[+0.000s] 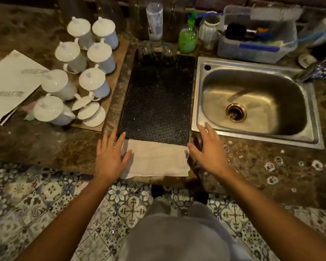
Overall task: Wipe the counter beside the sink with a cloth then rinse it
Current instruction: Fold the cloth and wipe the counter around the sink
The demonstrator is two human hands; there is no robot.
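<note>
A beige cloth (155,159) lies flat on the brown stone counter (45,146), at its front edge, just below a black mesh mat (156,98). My left hand (111,155) hovers open at the cloth's left edge, thumb over its corner. On the other side of the cloth my right hand (208,149) is spread open, over wet counter near the front left corner of the steel sink (256,100). Neither hand holds anything. The sink basin is empty, with a round drain (236,112). A faucet (316,70) shows at the far right.
Several white lidded cups (79,76) stand on a board left of the mat. Papers (11,81) lie at far left. Bottles, a green soap bottle (188,36) and a plastic tub (256,32) line the back. Soapy water spots (271,166) dot the counter at right.
</note>
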